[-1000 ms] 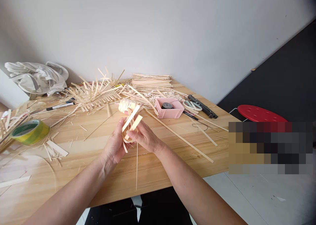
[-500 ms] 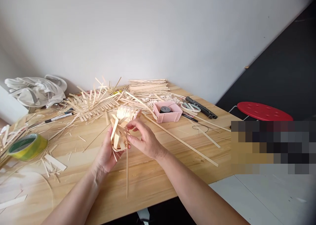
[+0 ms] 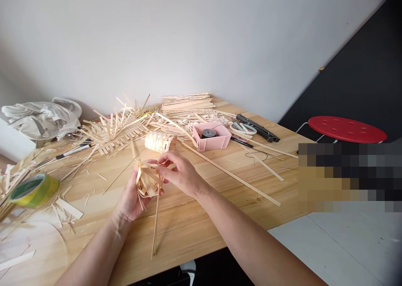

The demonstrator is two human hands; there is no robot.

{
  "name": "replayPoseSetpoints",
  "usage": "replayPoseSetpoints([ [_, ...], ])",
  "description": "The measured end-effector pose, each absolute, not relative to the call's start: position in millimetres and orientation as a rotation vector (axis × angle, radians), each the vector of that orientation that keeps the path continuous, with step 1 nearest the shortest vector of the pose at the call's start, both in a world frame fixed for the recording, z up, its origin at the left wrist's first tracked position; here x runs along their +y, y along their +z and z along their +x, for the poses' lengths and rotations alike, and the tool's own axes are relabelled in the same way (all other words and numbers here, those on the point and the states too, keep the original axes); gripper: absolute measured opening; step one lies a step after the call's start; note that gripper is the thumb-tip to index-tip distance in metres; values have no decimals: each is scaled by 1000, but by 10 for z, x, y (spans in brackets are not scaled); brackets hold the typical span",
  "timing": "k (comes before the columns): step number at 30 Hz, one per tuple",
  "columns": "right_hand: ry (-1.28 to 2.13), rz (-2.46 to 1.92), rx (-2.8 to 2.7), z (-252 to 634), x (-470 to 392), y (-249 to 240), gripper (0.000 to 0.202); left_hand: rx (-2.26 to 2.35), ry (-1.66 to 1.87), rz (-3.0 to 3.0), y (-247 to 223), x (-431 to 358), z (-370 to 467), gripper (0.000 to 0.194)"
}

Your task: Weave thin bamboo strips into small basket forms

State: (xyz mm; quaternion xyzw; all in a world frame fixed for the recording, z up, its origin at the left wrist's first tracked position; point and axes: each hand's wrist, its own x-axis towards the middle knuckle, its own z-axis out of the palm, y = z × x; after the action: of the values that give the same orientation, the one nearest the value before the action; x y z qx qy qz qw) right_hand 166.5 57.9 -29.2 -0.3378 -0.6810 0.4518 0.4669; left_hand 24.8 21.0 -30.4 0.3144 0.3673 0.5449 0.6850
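A small woven basket of pale bamboo strips (image 3: 149, 181) is tilted between my hands, with loose strip ends bent across its top. My left hand (image 3: 133, 196) wraps round its left side and underside, its fingertips showing at the lower right. On the right rim, my right hand (image 3: 177, 173) pinches a strip between thumb and fingers. Thin strips (image 3: 155, 231) hang from the basket toward the table's front edge. Just behind it, a second woven bamboo cylinder (image 3: 160, 141) lies on its side on the wooden table (image 3: 201, 219), apart from my hands.
A pink crate (image 3: 212, 136) holds a dark spool. Scissors (image 3: 243, 128) and a black stapler-like tool (image 3: 258, 127) lie to its right. Bamboo strips (image 3: 188, 101) are stacked at the back; others are strewn leftward. Green-yellow tape (image 3: 34, 189) lies left. A red stool (image 3: 347, 129) stands right.
The held basket has come lower and tilted, and its strip ends now fold across the top instead of standing up. The cylinder behind shows more fully. My right hand stays at the rim.
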Motion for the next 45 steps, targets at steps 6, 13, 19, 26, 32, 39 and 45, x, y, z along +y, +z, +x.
replayPoseSetpoints([
  [6,1186,-907,-1661,1670,565,-275,11,846,1239,665,-310,221,249,28],
  [13,1206,-859,-1641,1642,578,-293,8,884,1220,582,-296,226,262,30],
  [19,1180,-874,-1638,1613,605,-332,10,902,1234,576,-322,252,267,28],
  [26,1182,-845,-1662,1584,633,-387,12,851,1225,502,-335,271,285,27],
  [32,957,-918,-1772,1549,637,-398,19,846,1239,396,-339,293,288,29],
  [39,965,-833,-1807,1541,660,-434,19,790,1234,331,-260,258,298,33],
  [45,838,-727,-1864,1511,670,-466,26,791,1241,314,-272,281,312,34],
])
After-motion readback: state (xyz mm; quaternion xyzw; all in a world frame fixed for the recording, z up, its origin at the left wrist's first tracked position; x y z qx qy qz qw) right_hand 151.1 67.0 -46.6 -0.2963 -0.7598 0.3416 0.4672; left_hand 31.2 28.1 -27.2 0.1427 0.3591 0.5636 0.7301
